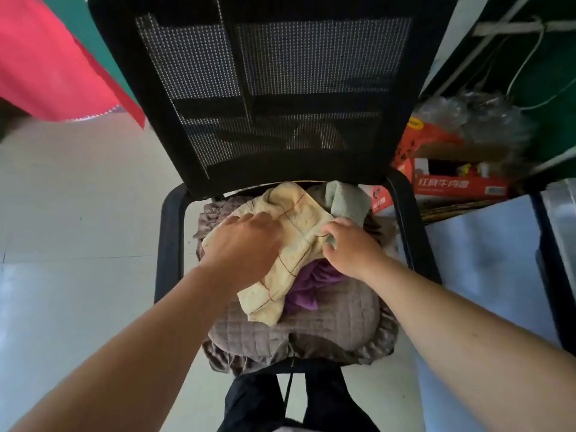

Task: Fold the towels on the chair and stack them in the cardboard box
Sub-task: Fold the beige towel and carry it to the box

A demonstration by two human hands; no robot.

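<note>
Red cardboard box, far right beside chair: white Chinese characters on front face, first reads 红, rest too blurred to make out. Small white label at right end of same face, unreadable. Small red-and-white carton just left of it: dark printed characters, too small to read. No other readable text.

— What do you see off to your left?

— A red cloth hangs over the pale floor, with a green sheet behind it.

— And to your right?

— You have a red printed carton, clear crumpled plastic above it, a white cable against a dark green surface, and a pale blue panel nearer you.
</note>
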